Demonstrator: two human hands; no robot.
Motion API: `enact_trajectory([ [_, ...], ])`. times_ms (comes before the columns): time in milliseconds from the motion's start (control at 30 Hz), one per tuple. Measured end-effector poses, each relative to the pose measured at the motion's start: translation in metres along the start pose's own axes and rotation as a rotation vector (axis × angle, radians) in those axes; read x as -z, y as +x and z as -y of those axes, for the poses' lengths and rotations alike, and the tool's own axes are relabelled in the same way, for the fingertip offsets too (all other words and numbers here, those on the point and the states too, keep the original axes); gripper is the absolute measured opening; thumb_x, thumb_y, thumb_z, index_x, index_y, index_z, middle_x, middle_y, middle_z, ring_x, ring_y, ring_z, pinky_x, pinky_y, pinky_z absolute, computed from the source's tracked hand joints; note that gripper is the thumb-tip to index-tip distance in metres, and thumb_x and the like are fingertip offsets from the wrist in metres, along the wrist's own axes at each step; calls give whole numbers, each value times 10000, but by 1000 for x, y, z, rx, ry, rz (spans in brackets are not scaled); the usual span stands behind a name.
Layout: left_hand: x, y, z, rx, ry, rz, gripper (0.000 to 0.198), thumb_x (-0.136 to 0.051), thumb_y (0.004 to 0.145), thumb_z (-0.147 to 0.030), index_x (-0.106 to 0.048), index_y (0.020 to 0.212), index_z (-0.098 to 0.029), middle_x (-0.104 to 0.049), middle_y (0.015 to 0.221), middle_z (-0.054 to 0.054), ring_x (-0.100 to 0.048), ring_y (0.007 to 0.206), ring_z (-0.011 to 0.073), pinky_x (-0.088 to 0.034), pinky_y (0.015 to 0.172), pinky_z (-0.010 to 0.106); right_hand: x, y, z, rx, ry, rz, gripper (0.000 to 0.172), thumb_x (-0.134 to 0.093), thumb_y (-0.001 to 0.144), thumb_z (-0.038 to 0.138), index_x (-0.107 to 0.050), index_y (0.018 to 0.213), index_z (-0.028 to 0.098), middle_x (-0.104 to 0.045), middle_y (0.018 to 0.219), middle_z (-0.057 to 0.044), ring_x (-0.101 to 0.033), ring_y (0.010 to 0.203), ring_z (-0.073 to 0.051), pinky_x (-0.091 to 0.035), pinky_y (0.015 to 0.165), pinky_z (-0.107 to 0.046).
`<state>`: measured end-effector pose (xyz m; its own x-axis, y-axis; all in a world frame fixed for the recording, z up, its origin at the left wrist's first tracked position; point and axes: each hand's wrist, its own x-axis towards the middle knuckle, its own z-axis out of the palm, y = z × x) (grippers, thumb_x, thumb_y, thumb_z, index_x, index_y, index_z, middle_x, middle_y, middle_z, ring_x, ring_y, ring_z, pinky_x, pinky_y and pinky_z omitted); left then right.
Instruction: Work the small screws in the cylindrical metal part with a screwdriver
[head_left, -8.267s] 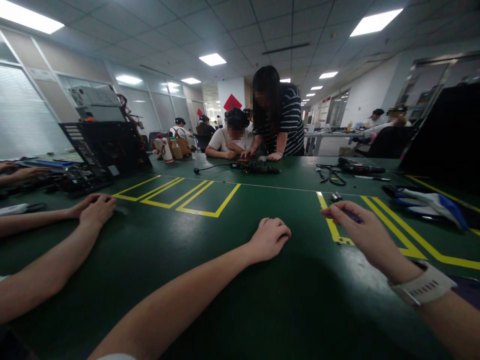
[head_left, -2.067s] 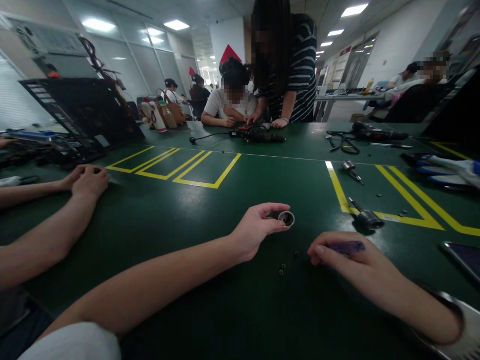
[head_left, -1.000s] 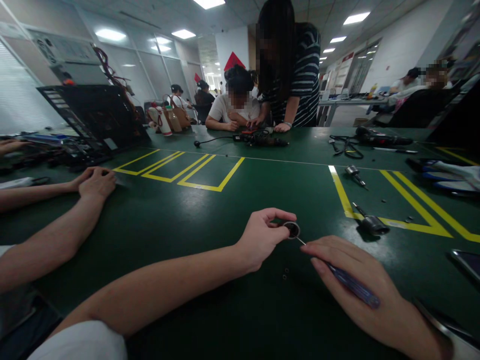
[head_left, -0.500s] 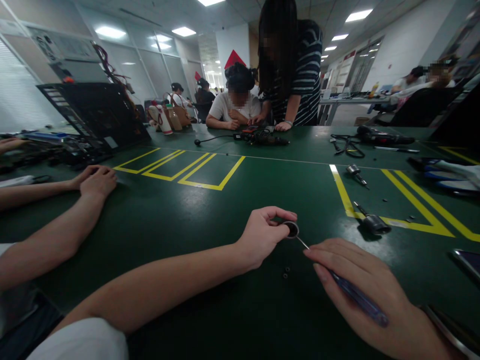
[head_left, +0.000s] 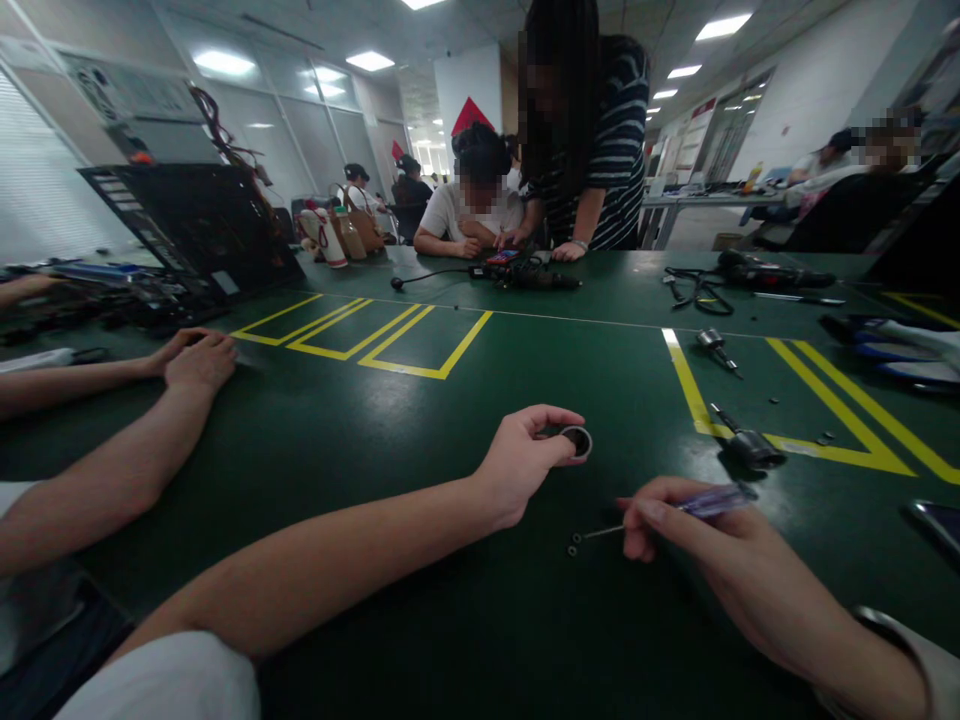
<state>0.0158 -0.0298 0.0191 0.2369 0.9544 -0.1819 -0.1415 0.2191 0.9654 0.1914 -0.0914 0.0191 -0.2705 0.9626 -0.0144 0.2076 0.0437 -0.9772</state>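
Observation:
My left hand (head_left: 529, 455) pinches a short metal ring (head_left: 586, 446) between thumb and fingers, held above the green table (head_left: 360, 470) with its opening facing me. In my right hand (head_left: 697, 530) is a screwdriver with a clear purple handle (head_left: 716, 500). Its thin shaft (head_left: 602, 532) points left, and the tip is at or just beside two tiny dark round parts (head_left: 574, 545); whether it touches them I cannot tell. A cylindrical metal part with a shaft (head_left: 752, 448) lies beyond my right hand, and a similar smaller one (head_left: 716, 348) lies farther back.
Yellow tape outlines (head_left: 405, 372) mark the table. A co-worker's folded hands (head_left: 199, 360) rest at the left. A power tool with a cord (head_left: 525, 275) lies at the far edge, another dark tool (head_left: 772, 270) at back right. Blue-grey gloves (head_left: 892, 350) and a phone-like object (head_left: 937, 525) lie right.
My right hand has turned the screwdriver and drawn its tip out from the ring, down to the tiny round parts. My left hand with the ring has shifted slightly up and left.

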Motion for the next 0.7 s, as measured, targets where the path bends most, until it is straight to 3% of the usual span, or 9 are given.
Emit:
enact_trajectory([
  [133, -2, -1, -3, 35, -38, -20, 216, -567, 716, 23, -618, 877, -113, -637, 950, 84, -631, 889, 173, -509, 872, 390, -3, 4, 0, -72, 1, 21, 330, -535, 789, 493, -635, 693, 193, -646, 632, -28, -615, 627, -174, -510, 614, -308],
  [367, -1, 0, -1, 39, -59, 2, 246, -561, 697, 35, -614, 886, -113, -631, 934, 72, -628, 873, 165, -512, 856, 373, -5, 2, 6, -26, -221, 41, 311, -483, 826, 449, -641, 704, 210, -667, 645, -32, -634, 627, -186, -518, 585, -303],
  [433, -2, 0, -1, 43, -63, 1, 248, -559, 692, 39, -616, 880, -113, -630, 925, 66, -627, 861, 159, -514, 849, 362, -7, -1, 5, 76, -329, 44, 289, -465, 846, 400, -636, 688, 229, -672, 664, -27, -645, 655, -194, -536, 628, -327],
  [567, -4, -1, -2, 51, -75, -24, 261, -560, 675, 56, -623, 868, -108, -635, 898, 56, -626, 828, 143, -517, 836, 337, -11, -9, 3, 440, -536, 34, 153, -497, 829, 232, -642, 787, 258, -687, 767, -15, -657, 767, -205, -495, 879, -418],
  [700, -4, 0, -2, 43, -73, -37, 276, -561, 670, 56, -636, 876, -112, -643, 914, 57, -628, 819, 139, -521, 819, 328, -9, -13, 0, 656, -642, 27, 259, -508, 798, 118, -602, 999, 252, -678, 812, -12, -655, 786, -191, -456, 950, -444],
])
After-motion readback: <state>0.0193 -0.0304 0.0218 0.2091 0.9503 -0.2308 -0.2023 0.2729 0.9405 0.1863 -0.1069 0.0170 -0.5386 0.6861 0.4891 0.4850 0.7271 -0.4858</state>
